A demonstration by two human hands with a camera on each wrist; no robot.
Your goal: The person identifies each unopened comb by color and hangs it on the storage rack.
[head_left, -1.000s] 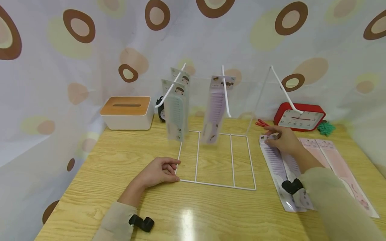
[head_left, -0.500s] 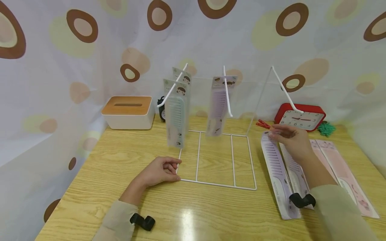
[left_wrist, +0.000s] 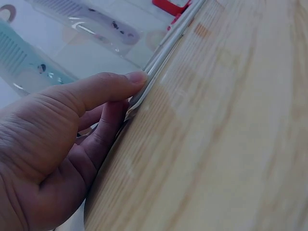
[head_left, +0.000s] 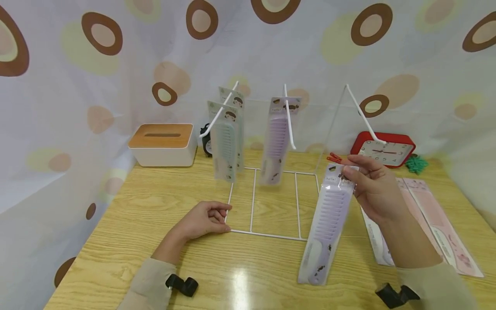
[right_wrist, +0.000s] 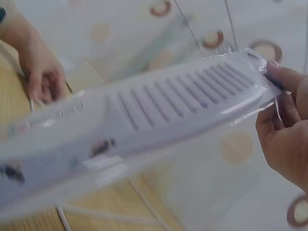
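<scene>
My right hand (head_left: 377,187) pinches the top of a packaged purple comb (head_left: 327,226) and holds it tilted above the table. In the right wrist view the comb (right_wrist: 187,96) stretches leftward from the thumb and fingers, teeth showing through the clear wrapper. With thumb and curled fingers, my left hand (head_left: 203,220) holds the near left corner of a white wire display rack (head_left: 267,236); its thumb lies along the wire in the left wrist view. Two packaged green combs (head_left: 224,146) hang on the rack's left hook, one purple comb (head_left: 276,137) on the middle hook. The right hook (head_left: 364,112) carries nothing.
Another packaged purple comb (head_left: 375,241) lies on the table (head_left: 155,206) beside pink ones (head_left: 434,211), partly behind the right arm. Behind stand a red clock (head_left: 403,140), a red clip (head_left: 334,158), green yarn-like stuff (head_left: 416,163), a tissue box (head_left: 162,150) and a small black clock (head_left: 206,140).
My right hand has lifted one purple comb off the table and swung it left toward the rack, its lower end now over the rack's near right corner. The left hand stays put.
</scene>
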